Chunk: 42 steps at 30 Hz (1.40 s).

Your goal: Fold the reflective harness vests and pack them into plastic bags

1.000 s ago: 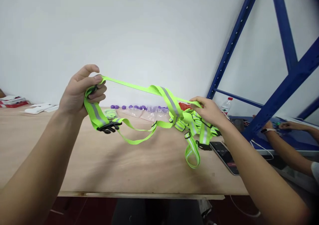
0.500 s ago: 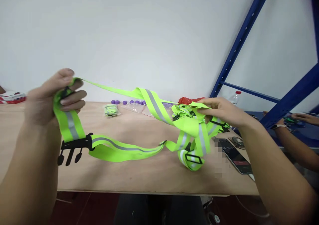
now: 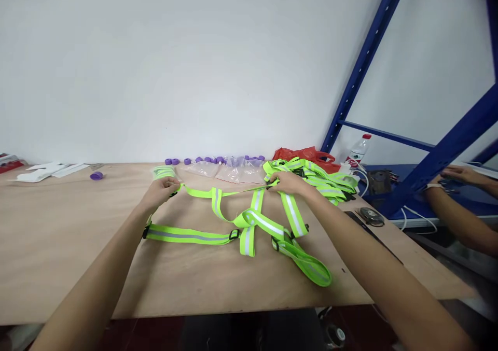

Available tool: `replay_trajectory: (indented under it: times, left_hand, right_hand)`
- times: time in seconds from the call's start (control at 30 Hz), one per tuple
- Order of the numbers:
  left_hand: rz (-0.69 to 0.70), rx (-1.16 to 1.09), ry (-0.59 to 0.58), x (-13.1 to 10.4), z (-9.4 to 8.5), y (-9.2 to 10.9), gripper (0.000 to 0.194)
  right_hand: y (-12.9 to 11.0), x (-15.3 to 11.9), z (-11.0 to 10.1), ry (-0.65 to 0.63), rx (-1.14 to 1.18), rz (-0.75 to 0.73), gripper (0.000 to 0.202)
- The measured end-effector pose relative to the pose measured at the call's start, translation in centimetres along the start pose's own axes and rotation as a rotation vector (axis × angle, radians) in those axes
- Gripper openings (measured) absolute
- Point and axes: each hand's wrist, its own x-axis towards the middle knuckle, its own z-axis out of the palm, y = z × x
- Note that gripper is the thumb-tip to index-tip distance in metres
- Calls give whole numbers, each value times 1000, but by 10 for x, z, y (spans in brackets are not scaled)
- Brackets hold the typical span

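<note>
Hands at the far half of a bare plywood table [image 3: 78, 268], both reaching forward from the near edge. The left hand [image 3: 161, 189] has its fingers closed around one end of a fluorescent yellow-green webbing harness with grey reflective stripes [image 3: 249, 221]; the right hand [image 3: 286, 182] has its fingers pinched on the other end of the same upper strap. That strap runs nearly straight between the two hands, just above the tabletop. The remainder of the harness lies flat on the wood in front of the hands: a long striped band extends from below the left wrist towards the middle, crossing bands meet near the centre, and a loop trails towards the near right edge. Small black plastic buckles sit along the bands.

Just behind the right hand lies a pile of similar yellow-green reflective straps [image 3: 322, 177], with a crumpled red plastic bag [image 3: 307, 154] behind it. A row of small purple caps on clear plastic bags [image 3: 218, 167] runs along the wall, and a single purple cap [image 3: 96, 175] lies apart to the left, near white paper sheets [image 3: 50, 169]. A clear plastic water bottle with a red cap [image 3: 358, 151] stands beside a blue steel rack frame [image 3: 428, 159]. A co-worker's forearm and hand [image 3: 459, 200] rest at the far right.
</note>
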Motion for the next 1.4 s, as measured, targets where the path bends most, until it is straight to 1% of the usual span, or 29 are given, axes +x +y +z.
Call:
replay_trajectory:
  times: [0.1,0.13,0.2,0.23,0.27,0.3,0.33,0.4,0.43,0.47,0.5,0.57,0.63,0.67,0.73,0.77,0.83,0.9,0.97,1.03,1.07,1.1,1.13,1.2,1.23,1.27,1.3,1.33,1.4]
  left_hand:
    - [23,109,106,11,17,-1,26]
    - [34,139,133,13,22,1,26]
    - [80,188,166,10,31,9,29]
    - [127,202,158,6,36,16,30]
    - [188,207,126,-1,42,24,30]
    - [284,208,47,-9,48,32,30]
    - [378,190,-64,-19,55,41,30]
    - [538,185,-361,-39,71,57,33]
    - [583,213,-465,-48,80,63,34]
    - [600,256,-527,-56,89,68,36]
    - [600,302,-557,-62,98,70,40]
    - [589,365,-546,-68,112,70,43]
    - [590,354,-507,-68,119,67,30]
    - [593,313,-497,-67,120,65,24]
    - [587,166,-538,-64,115,63,23]
    - [567,66,-592,-62,110,62,23]
    - [468,-132,-770,-59,97,62,16]
    - [315,-264,-956,-56,83,61,12]
    - [128,-307,-1092,-53,69,60,12]
    - [-20,-288,-1161,-52,58,59,10]
    - [-68,-269,-1178,-51,53,59,10]
    - [-85,-245,-1183,-51,50,58,11]
    - [-71,-222,-1181,-50,47,57,13]
    - [-13,-187,-1179,-48,45,55,20]
    - [14,-173,-1178,-47,46,53,24]
    - [37,-157,-1178,-45,47,51,29]
    - [57,-135,-1173,-44,48,49,35]
    - [74,-101,-1156,-43,49,47,39]
    - [114,-2,-1091,-41,52,43,43]
  right_hand:
    - [-1,6,23,183,-5,43,53]
    - [-1,6,29,232,2,45,56]
    - [3,2,37,314,24,35,54]
    - [6,-2,39,354,50,27,51]
    - [9,-7,40,385,92,17,46]
    - [12,-13,40,404,145,5,41]
    - [16,-19,39,405,198,-6,36]
    - [22,-33,37,341,278,-17,30]
    - [25,-41,36,266,296,-18,31]
    - [27,-48,35,173,303,-17,33]
    - [30,-54,34,78,303,-15,34]
    - [33,-65,35,-76,303,-15,37]
    - [36,-71,38,-133,325,-17,37]
    - [37,-72,39,-135,356,-18,35]
    - [40,-72,43,-128,439,-21,32]
    - [43,-71,45,-116,469,-23,33]
    - [53,-69,50,-76,462,-27,35]
    - [65,-66,53,-30,351,-13,33]
    - [76,-64,56,-8,153,36,27]
    - [80,-63,55,13,-25,105,17]
    - [78,-64,54,36,-91,134,12]
    - [74,-64,53,76,-148,153,13]
    - [67,-66,51,136,-197,154,18]
    - [46,-68,45,264,-256,86,21]
    - [33,-70,43,299,-253,23,20]
    - [19,-72,41,287,-214,-51,21]
    - [5,-73,39,228,-155,-113,23]
    - [-8,-74,39,138,-102,-152,27]
    - [-31,-74,43,-32,-62,-158,33]
